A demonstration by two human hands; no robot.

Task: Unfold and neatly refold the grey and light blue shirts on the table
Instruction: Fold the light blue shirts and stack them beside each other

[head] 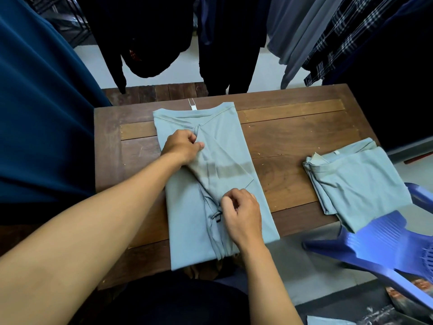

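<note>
A light blue shirt (229, 141) lies lengthwise on the wooden table (293, 137), both sides folded inward into a long strip, collar at the far end. My left hand (184, 146) pinches the folded sleeve fabric near the shoulder. My right hand (242, 216) pinches the inner fold edge lower down, near a small dark tag. The shirt's hem hangs past the table's near edge. A second folded grey-blue shirt (358, 181) lies at the table's right edge, partly over a chair.
A blue plastic chair (386, 247) stands at the right, under the second shirt. Dark and checked clothes (346, 36) hang beyond the table. A dark blue cloth (37, 102) hangs at the left. A white hanger tip (193, 104) pokes out at the collar.
</note>
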